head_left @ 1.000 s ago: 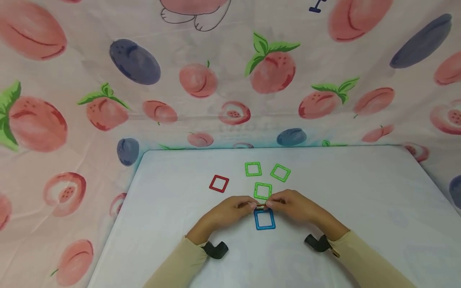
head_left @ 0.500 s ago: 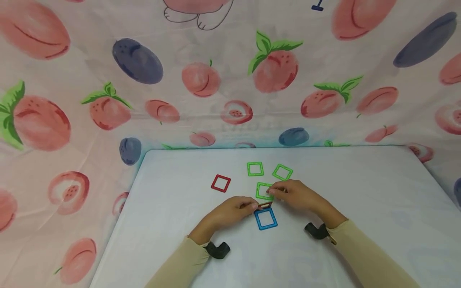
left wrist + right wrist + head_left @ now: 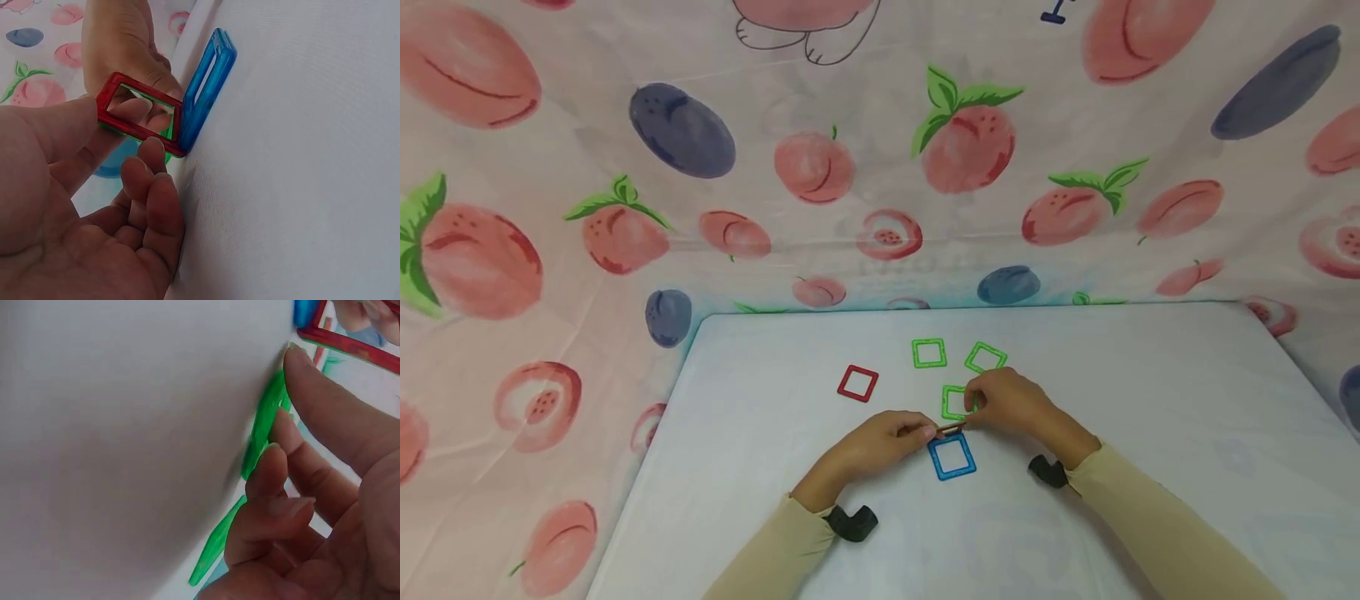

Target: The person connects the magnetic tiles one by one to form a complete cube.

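A blue magnetic square tile [image 3: 957, 475] lies flat on the white table. Along its far edge stands a red square tile [image 3: 140, 131], upright, and my left hand [image 3: 883, 446] pinches this one by its left side. Just beyond, my right hand [image 3: 1011, 412] holds the nearest green square tile [image 3: 947, 404] between thumb and fingers, at its right side. The right wrist view shows that green tile [image 3: 265, 425] low against the table, with the thumb near the red tile's lower corner. Fingers cover part of the green tile.
Another red tile [image 3: 846, 378] lies flat to the left. Two more green tiles lie farther back, one green tile [image 3: 931, 365] in the middle and one green tile [image 3: 973, 355] partly behind my right hand. A fruit-print cloth [image 3: 737, 267] hangs behind the table.
My right hand has left the red tile and moved to the nearest green tile, which has shifted slightly right and nearer. My left hand keeps hold of the upright red tile.
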A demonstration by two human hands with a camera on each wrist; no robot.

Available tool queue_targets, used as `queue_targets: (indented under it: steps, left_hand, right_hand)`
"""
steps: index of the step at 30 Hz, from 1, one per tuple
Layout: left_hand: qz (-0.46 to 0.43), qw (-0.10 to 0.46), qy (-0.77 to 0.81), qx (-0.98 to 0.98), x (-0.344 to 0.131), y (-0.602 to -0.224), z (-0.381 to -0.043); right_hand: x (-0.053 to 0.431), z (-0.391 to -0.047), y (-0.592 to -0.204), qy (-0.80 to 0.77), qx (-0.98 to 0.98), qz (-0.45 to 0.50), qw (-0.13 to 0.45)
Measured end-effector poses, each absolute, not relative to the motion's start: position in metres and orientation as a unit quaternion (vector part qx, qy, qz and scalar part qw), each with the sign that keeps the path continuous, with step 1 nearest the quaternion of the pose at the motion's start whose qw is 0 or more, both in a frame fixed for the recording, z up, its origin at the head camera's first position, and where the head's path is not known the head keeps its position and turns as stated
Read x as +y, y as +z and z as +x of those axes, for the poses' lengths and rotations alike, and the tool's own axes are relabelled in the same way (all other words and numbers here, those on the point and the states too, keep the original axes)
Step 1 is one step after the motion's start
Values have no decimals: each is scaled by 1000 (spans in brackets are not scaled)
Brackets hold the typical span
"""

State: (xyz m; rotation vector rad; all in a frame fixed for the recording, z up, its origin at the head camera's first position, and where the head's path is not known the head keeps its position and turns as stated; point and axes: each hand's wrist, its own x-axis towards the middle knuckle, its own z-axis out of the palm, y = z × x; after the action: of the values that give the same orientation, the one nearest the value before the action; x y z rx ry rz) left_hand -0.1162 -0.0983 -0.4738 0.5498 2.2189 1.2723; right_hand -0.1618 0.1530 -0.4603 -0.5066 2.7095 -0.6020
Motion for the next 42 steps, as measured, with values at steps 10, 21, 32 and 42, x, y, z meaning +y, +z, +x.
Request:
queue_targets:
  steps: [10,21,32,42]
  left_hand:
    - [193,261,459,827,-98,-475,-117]
    - [189,262,458,828,-99,-476,-116]
    - [206,261,451,828,-102,-478,-118]
    - [196,279,461,819,-104,-477,-120]
  right_hand:
    - [166,-150,-457,-174,961,-138,162]
    - [171,-143,-459,-214,954,-111,178]
    - [172,-124,-456,-205,951,-138,183]
    - [177,-112,-445,-301,921,-182,169]
